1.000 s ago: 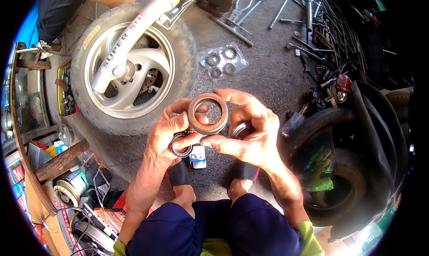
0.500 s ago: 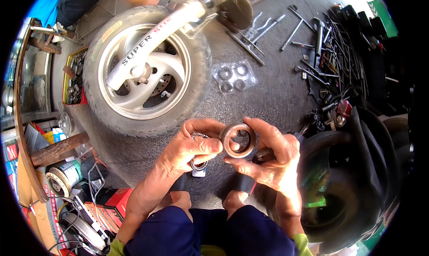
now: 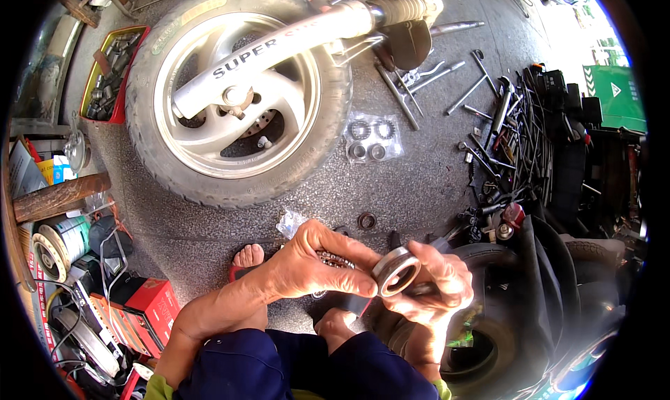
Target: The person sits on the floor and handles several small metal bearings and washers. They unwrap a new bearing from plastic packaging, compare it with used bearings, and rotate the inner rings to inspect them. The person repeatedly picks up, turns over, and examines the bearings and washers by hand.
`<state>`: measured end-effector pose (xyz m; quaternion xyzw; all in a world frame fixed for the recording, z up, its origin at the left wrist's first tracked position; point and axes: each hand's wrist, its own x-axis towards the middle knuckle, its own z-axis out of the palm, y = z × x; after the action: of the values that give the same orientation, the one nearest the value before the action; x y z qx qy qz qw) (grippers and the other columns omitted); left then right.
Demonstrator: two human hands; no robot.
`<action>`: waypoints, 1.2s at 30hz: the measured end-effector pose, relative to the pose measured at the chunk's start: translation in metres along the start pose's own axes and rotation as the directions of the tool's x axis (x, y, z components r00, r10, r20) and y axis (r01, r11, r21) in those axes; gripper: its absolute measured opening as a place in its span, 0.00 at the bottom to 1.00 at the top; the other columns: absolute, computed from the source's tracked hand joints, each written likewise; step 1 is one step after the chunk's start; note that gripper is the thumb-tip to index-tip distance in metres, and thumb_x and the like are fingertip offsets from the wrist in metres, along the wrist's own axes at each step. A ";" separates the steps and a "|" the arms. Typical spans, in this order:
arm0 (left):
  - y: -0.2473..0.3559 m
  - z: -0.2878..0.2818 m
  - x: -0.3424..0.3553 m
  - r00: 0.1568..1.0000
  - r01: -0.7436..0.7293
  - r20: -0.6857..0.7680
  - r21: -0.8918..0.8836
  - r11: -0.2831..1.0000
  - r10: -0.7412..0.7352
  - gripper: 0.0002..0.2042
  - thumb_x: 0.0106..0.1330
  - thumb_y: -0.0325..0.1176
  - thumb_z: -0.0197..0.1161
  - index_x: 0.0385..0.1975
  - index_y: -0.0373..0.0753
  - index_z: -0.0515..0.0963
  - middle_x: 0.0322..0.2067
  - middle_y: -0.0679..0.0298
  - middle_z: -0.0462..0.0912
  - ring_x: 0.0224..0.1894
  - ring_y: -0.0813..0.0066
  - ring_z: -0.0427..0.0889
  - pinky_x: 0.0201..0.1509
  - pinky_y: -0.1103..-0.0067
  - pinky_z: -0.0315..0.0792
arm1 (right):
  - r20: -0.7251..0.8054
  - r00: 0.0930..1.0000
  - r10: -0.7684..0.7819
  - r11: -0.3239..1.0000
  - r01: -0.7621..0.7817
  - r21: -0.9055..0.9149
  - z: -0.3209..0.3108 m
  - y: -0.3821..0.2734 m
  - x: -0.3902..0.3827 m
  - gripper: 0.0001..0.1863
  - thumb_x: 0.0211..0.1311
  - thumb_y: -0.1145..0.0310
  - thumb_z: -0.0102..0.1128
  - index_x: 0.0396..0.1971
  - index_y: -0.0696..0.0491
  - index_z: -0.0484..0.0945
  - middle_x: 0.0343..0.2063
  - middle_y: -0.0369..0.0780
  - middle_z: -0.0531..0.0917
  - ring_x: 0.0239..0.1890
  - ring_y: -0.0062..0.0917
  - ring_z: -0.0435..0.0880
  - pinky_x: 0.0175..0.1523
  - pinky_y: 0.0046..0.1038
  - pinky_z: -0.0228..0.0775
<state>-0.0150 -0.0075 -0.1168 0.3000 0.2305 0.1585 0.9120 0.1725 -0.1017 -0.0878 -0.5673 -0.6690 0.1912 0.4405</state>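
Note:
A thick metal bearing ring [image 3: 388, 262], brownish outside and shiny on its rim, is held tilted between my two hands over the floor. My right hand [image 3: 441, 281] is closed on it, thumb below and fingers at its far side. The thumb and a fingertip of my left hand [image 3: 296, 264] touch its left edge. A ball bearing cage [image 3: 336, 258] with small steel balls sits inside my left hand's curled fingers; part of another beaded ring [image 3: 319, 294] shows beneath. Something dark lies within my right fingers, too hidden to name. A smaller dark ring [image 3: 366, 221] rests on the floor beyond.
Ahead lies a wheel [image 3: 241, 191] with a silver fork leg [image 3: 279, 49] across it. A clear pack of bearing rings [image 3: 375, 138] is beside the tyre. Tools [image 3: 516, 131] crowd the right, near black tyres [image 3: 558, 281]. Boxes [image 3: 150, 313] and a wire spool [image 3: 52, 250] stand left.
The bearing ring has tipped from facing me to slanting, and both hands sit lower and slightly right in view. The view has shifted, bringing the floor ring and a small clear bag into sight.

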 end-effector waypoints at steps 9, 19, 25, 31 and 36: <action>-0.031 -0.027 0.006 0.973 0.199 0.200 -0.479 0.855 -0.114 0.24 0.47 0.33 0.77 0.43 0.29 0.80 0.36 0.57 0.85 0.24 0.86 0.78 0.25 0.90 0.72 | 0.031 0.999 0.014 0.970 -0.021 0.241 0.014 0.001 0.009 0.34 0.35 0.70 0.78 0.48 0.63 0.76 0.21 0.42 0.85 0.22 0.27 0.86 0.26 0.22 0.75; -0.050 -0.036 0.004 0.968 0.209 0.234 -0.541 0.814 -0.092 0.27 0.44 0.27 0.77 0.47 0.30 0.77 0.38 0.56 0.84 0.34 0.77 0.84 0.33 0.88 0.77 | 0.145 0.984 0.107 0.968 -0.136 0.209 0.019 -0.005 0.005 0.34 0.37 0.73 0.77 0.51 0.59 0.74 0.19 0.40 0.83 0.18 0.28 0.83 0.21 0.24 0.72; -0.059 -0.034 0.011 0.956 0.254 0.266 -0.544 0.800 -0.122 0.32 0.37 0.28 0.80 0.47 0.28 0.77 0.41 0.52 0.83 0.41 0.68 0.84 0.47 0.79 0.79 | 0.039 0.995 0.093 0.995 -0.094 0.035 0.022 -0.010 -0.009 0.22 0.49 0.51 0.64 0.22 0.58 0.85 0.35 0.52 0.84 0.23 0.30 0.86 0.25 0.25 0.78; -0.050 -0.028 0.014 0.961 0.253 0.243 -0.572 0.781 -0.133 0.34 0.35 0.27 0.81 0.47 0.26 0.76 0.41 0.50 0.83 0.41 0.66 0.84 0.49 0.77 0.79 | 0.084 0.981 0.174 0.966 -0.186 0.180 0.013 -0.003 -0.005 0.29 0.40 0.63 0.78 0.43 0.61 0.79 0.19 0.41 0.83 0.17 0.23 0.82 0.20 0.20 0.70; -0.064 -0.035 0.014 0.945 0.314 0.273 -0.595 0.740 -0.182 0.35 0.34 0.27 0.81 0.48 0.26 0.75 0.41 0.49 0.83 0.43 0.64 0.84 0.52 0.75 0.78 | 0.053 0.986 0.156 0.951 -0.165 0.260 0.018 0.003 -0.006 0.34 0.30 0.72 0.81 0.44 0.65 0.78 0.19 0.47 0.84 0.20 0.29 0.86 0.22 0.20 0.73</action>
<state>-0.0120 -0.0337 -0.1860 -0.0425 0.1106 0.0726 0.9903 0.1594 -0.1025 -0.1019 -0.5531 -0.5962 0.3227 0.4842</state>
